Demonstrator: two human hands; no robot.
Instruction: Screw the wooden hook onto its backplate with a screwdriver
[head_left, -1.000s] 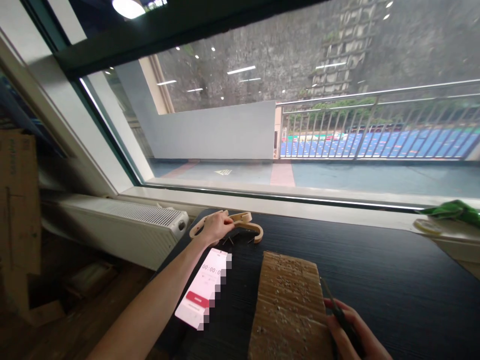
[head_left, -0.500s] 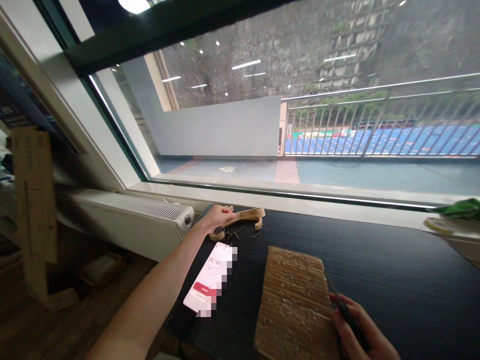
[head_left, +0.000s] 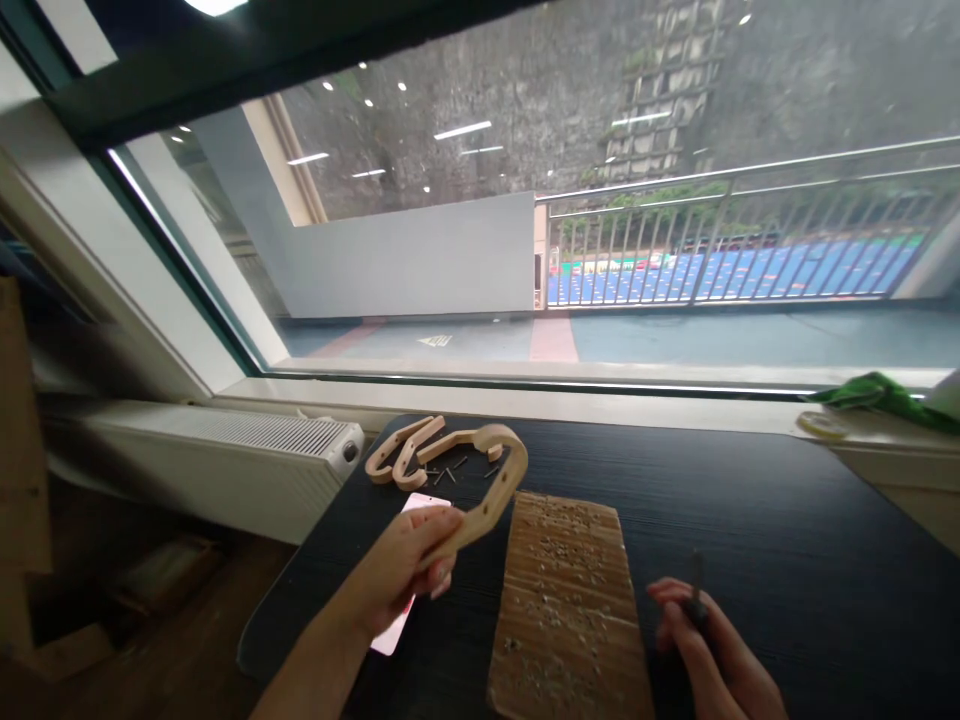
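A curved wooden hook [head_left: 511,478] with holes along it is raised above the table; my left hand [head_left: 409,560] grips its straight end. My right hand [head_left: 724,655] is closed around the dark handle of a screwdriver [head_left: 696,608], whose thin shaft points up and away. Between my hands lies a worn brown board [head_left: 566,600] with a ridged, pitted surface. More wooden hooks [head_left: 411,470] rest at the table's far left, beside several loose screws [head_left: 448,474]. Under my left hand is a phone [head_left: 390,640], partly covered.
The black table [head_left: 720,500] stands against a window sill [head_left: 600,408]. A white radiator [head_left: 225,460] is at the left. On the sill at the right are a green cloth [head_left: 885,395] and a roll of tape [head_left: 823,425].
My left hand has taken a wooden hook from the group at the back and brought it nearer, over the phone. My right hand has moved slightly away from the board, still with the screwdriver.
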